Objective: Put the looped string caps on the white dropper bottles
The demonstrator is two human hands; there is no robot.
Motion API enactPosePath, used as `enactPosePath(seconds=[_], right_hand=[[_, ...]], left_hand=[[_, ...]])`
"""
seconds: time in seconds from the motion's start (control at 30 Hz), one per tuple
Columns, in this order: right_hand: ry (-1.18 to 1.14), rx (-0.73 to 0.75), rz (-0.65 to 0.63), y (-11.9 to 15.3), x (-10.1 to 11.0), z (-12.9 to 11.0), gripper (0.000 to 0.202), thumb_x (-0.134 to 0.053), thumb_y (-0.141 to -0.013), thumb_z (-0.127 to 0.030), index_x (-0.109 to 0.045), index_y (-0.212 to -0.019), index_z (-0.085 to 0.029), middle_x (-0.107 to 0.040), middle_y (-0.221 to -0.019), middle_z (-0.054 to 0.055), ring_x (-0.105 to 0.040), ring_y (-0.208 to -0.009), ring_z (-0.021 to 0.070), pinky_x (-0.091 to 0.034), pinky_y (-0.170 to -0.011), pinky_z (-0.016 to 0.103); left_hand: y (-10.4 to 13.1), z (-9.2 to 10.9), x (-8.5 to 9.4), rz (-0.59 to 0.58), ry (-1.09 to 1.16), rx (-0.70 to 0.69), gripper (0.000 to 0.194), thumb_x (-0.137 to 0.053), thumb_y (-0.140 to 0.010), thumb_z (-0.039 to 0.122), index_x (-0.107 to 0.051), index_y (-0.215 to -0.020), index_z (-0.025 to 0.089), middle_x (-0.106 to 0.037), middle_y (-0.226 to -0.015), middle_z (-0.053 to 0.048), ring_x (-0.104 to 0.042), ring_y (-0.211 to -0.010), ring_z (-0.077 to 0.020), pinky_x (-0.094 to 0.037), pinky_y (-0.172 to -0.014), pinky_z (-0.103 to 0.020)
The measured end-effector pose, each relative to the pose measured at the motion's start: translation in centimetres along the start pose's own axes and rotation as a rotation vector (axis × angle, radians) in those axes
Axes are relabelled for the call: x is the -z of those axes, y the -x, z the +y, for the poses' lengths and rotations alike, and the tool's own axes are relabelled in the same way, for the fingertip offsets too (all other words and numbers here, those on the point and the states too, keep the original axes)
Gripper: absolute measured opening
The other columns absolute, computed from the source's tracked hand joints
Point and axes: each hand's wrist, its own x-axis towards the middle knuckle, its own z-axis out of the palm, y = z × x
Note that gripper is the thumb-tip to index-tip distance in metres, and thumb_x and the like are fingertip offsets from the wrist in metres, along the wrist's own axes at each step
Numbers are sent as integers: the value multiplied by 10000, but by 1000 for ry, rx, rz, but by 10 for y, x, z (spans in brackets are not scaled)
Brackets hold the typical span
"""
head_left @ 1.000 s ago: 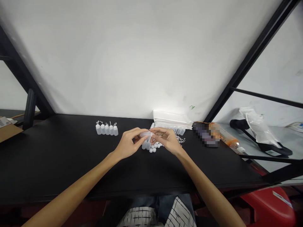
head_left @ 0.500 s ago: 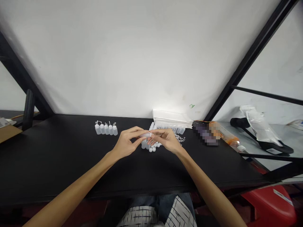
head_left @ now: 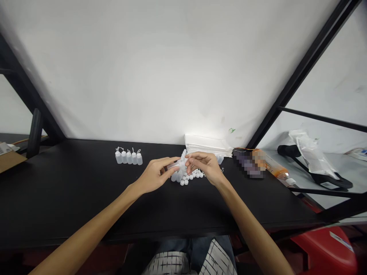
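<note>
My left hand (head_left: 156, 173) holds a small translucent plastic bottle (head_left: 173, 165) between thumb and fingers, tilted with its top towards the right. Just right of the bottle's top, my right hand (head_left: 208, 167) is closed in a pinch; whatever sits in its fingertips is too small to make out. Under and behind the hands stand more translucent bottles (head_left: 174, 177), partly covered. Small white caps (head_left: 186, 182) lie on the black table in front of them. To the left stands a row of capped bottles (head_left: 129, 158) with thin white pieces on their tops.
A stack of white sheets or bags (head_left: 208, 145) lies against the wall. On the right are a blurred dark item (head_left: 250, 164), an orange-labelled bottle (head_left: 276, 168) and a black object with a plastic bag (head_left: 314, 154). Black frame posts flank the table; a red stool (head_left: 327, 250) stands below.
My right hand has drawn slightly right, away from the bottle's top, and its fingers have risen. My left hand keeps the bottle, a little more to the left.
</note>
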Motion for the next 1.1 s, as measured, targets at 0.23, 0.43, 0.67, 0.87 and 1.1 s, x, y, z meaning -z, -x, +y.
enactPosePath(seconds=[0.23, 0.43, 0.67, 0.87, 1.1], right_hand=[[-1, 33, 34, -1, 0, 3, 196, -701, -832, -318, -699, -942, -156, -708, -804, 52, -688, -590, 161, -592, -538, 308], [113, 70, 153, -1, 12, -4, 327, -707, -813, -376, -656, -1063, -171, -708, -855, 59, -661, -563, 145, -546, -480, 269], [581, -301, -215, 7, 36, -8, 252, -712, -787, -358, -709, -751, -109, -633, -563, 20, -477, -355, 66, -329, -345, 181], [808, -285, -301, 5, 26, 7, 161, -671, -783, -281, -728, -805, -132, -668, -597, 13, -489, -354, 74, -394, -400, 195], [840, -232, -372, 5, 20, 13, 134, -606, -782, -181, -729, -760, -133, -663, -588, 3, -524, -374, 87, -430, -473, 209]], left_hand=[[0, 3, 1, -138, 345, 198, 330, -509, -942, 403, -645, -1075, 133, -697, -835, -66, -647, -608, -142, -484, -498, -234], [-4, 2, 6, -5, 619, 247, 342, -613, -891, 393, -490, -1116, 168, -676, -870, -56, -692, -618, -171, -512, -467, -232], [-6, 2, 12, 21, 686, 288, 461, -631, -877, 400, -433, -1261, 239, -541, -774, 40, -690, -544, -160, -564, -474, -253], [-4, -2, 5, 15, 565, 293, 449, -590, -893, 421, -572, -1271, 178, -594, -778, -9, -731, -706, -211, -621, -597, -304], [-3, -4, 3, 120, 475, 218, 359, -649, -856, 361, -522, -1131, 169, -659, -962, -67, -726, -781, -217, -594, -546, -256]])
